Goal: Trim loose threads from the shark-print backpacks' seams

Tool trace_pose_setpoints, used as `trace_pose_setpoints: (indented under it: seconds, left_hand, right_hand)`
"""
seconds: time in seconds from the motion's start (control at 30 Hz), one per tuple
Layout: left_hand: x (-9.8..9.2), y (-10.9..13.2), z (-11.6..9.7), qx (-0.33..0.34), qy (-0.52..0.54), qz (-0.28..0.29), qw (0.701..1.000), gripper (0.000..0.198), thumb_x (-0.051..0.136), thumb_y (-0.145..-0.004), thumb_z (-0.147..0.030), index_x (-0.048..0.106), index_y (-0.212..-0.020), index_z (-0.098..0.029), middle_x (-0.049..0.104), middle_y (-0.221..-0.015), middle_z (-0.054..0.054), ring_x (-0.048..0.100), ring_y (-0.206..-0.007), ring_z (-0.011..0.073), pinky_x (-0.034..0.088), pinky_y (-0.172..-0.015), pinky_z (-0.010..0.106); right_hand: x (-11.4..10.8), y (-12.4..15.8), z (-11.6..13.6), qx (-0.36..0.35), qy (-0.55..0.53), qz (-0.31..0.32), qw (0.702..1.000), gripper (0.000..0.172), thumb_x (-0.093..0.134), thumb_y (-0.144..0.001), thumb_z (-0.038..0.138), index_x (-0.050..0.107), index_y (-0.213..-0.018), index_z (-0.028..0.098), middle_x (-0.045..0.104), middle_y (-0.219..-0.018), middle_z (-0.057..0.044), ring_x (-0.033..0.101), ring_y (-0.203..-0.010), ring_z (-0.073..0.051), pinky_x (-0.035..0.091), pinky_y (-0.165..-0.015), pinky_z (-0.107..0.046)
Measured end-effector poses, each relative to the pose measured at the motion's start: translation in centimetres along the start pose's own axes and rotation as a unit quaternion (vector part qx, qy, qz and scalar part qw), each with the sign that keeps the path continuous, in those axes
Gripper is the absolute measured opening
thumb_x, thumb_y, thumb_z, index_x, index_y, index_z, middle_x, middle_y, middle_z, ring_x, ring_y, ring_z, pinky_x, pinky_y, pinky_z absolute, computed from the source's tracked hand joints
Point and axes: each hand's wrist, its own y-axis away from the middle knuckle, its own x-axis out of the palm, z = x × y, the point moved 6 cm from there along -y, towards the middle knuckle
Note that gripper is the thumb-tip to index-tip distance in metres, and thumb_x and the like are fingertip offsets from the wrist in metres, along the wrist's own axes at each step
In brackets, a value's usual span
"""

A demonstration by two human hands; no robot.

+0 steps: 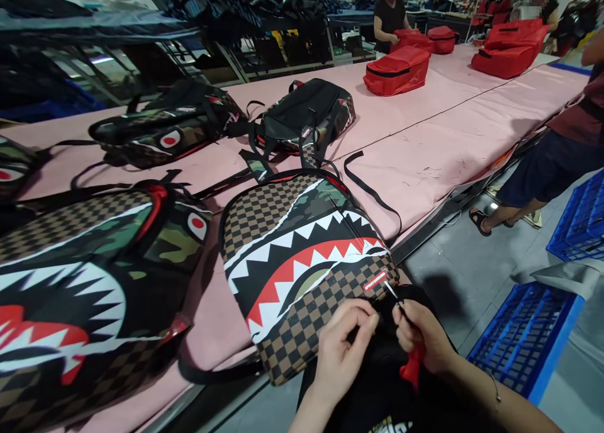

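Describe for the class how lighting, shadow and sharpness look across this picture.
In the head view, the middle backpack's checks read fairly clearly; in the head view, the large backpack at far left looks stretched, probably by a wide lens; in the head view, a soft dark shadow lies on the grey floor, and the upper-left background is dim.

Both hands bare: left hand [346, 342], right hand [419, 335]. Forearms bare too, as far as they're in frame. Right wrist: thin bracelet [497, 392], fine band, small bead or charm on it. Clothing over torso/lap: plain black cloth [361, 386], can't tell where top ends and bottoms start. Chest print [401, 428] at frame edge: chunky white characters, smaller yellowish lettering beside them, cut off, unreadable.
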Motion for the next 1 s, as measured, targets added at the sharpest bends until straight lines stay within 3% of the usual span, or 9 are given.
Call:
trace_pose_setpoints:
  seconds: [0.07,0.13,0.17,0.3,0.4,0.47,0.53,0.67,1.0]
  left_hand:
    - [0.3,-0.8,-1.0,0.059,-0.045,0.057,0.996,0.019,0.044,-0.087,-0.026,0.060,-0.096,-0.022,0.055,-0.112,0.009,0.051,-0.105,0.0217,0.044,-0.089,0.035]
    - [0.4,-2.3,-1.3,0.101,-0.109,0.064,0.987,0.037,0.043,-0.087,-0.023,0.047,-0.123,-0.026,0.046,-0.128,0.010,0.043,-0.117,0.0227,0.039,-0.097,0.039]
    - [0.5,-3.2,-1.3,0.116,-0.136,0.064,0.982,0.040,0.043,-0.087,-0.023,0.044,-0.127,-0.027,0.046,-0.128,0.009,0.043,-0.117,0.0226,0.038,-0.097,0.040]
    - [2.4,-6.7,-0.7,0.146,-0.218,0.119,0.958,0.028,0.053,-0.083,-0.027,0.059,-0.110,-0.027,0.059,-0.110,0.007,0.050,-0.102,0.0242,0.042,-0.088,0.042]
    - [4.0,-8.3,-0.6,0.129,-0.233,0.170,0.949,0.010,0.059,-0.078,-0.026,0.067,-0.085,-0.026,0.062,-0.102,0.006,0.052,-0.096,0.0250,0.042,-0.084,0.042]
    - [4.2,-8.8,-0.5,0.104,-0.201,0.159,0.961,0.011,0.056,-0.079,-0.023,0.063,-0.071,-0.022,0.062,-0.092,0.006,0.054,-0.087,0.0225,0.043,-0.079,0.038]
    - [4.1,-9.1,-0.3,0.079,-0.165,0.129,0.975,0.014,0.051,-0.080,-0.021,0.059,-0.069,-0.021,0.061,-0.088,0.006,0.055,-0.083,0.0205,0.045,-0.076,0.035]
    - [3.3,-8.9,0.8,0.040,-0.122,0.081,0.988,0.015,0.046,-0.081,-0.021,0.053,-0.068,-0.019,0.059,-0.097,0.007,0.056,-0.091,0.0196,0.046,-0.080,0.034]
    - [3.0,-8.5,1.5,-0.006,-0.073,0.029,0.997,0.015,0.046,-0.079,-0.022,0.054,-0.067,-0.019,0.057,-0.097,0.006,0.054,-0.091,0.0196,0.043,-0.083,0.036]
  right_hand:
    - [-2.0,0.4,1.2,-0.054,0.033,-0.045,0.997,0.037,0.058,-0.079,0.052,0.054,-0.076,0.015,0.026,-0.043,0.011,0.016,-0.037,-0.003,0.014,-0.037,-0.020]
    - [-3.9,0.7,1.8,-0.086,0.066,-0.093,0.990,0.038,0.058,-0.078,0.053,0.055,-0.081,0.015,0.025,-0.043,0.011,0.016,-0.037,-0.004,0.013,-0.037,-0.020]
    - [-4.6,0.8,2.0,-0.097,0.084,-0.116,0.985,0.038,0.059,-0.077,0.053,0.054,-0.084,0.016,0.025,-0.044,0.011,0.016,-0.037,-0.004,0.013,-0.037,-0.020]
    - [-5.8,0.6,1.3,-0.094,0.137,-0.159,0.973,0.040,0.063,-0.074,0.054,0.049,-0.087,0.018,0.027,-0.047,0.011,0.018,-0.038,-0.005,0.012,-0.038,-0.020]
    - [-5.4,0.2,0.8,-0.089,0.149,-0.160,0.972,0.041,0.063,-0.073,0.055,0.046,-0.085,0.019,0.027,-0.050,0.011,0.018,-0.039,-0.004,0.009,-0.038,-0.021]
    - [-5.1,0.0,0.9,-0.090,0.154,-0.164,0.970,0.042,0.063,-0.073,0.055,0.045,-0.085,0.019,0.028,-0.052,0.011,0.018,-0.040,-0.004,0.010,-0.039,-0.020]
    - [-4.8,-0.1,1.2,-0.088,0.166,-0.162,0.969,0.041,0.063,-0.073,0.054,0.046,-0.085,0.019,0.028,-0.052,0.010,0.019,-0.041,-0.004,0.011,-0.040,-0.020]
    - [-4.4,0.0,2.1,-0.108,0.230,-0.166,0.953,0.035,0.062,-0.074,0.050,0.049,-0.082,0.018,0.034,-0.056,0.008,0.025,-0.046,-0.006,0.017,-0.043,-0.020]
    - [-2.4,0.6,3.6,-0.147,0.460,-0.197,0.853,0.020,0.049,-0.085,0.040,0.051,-0.084,0.020,0.052,-0.066,0.003,0.043,-0.057,-0.012,0.030,-0.054,-0.024]
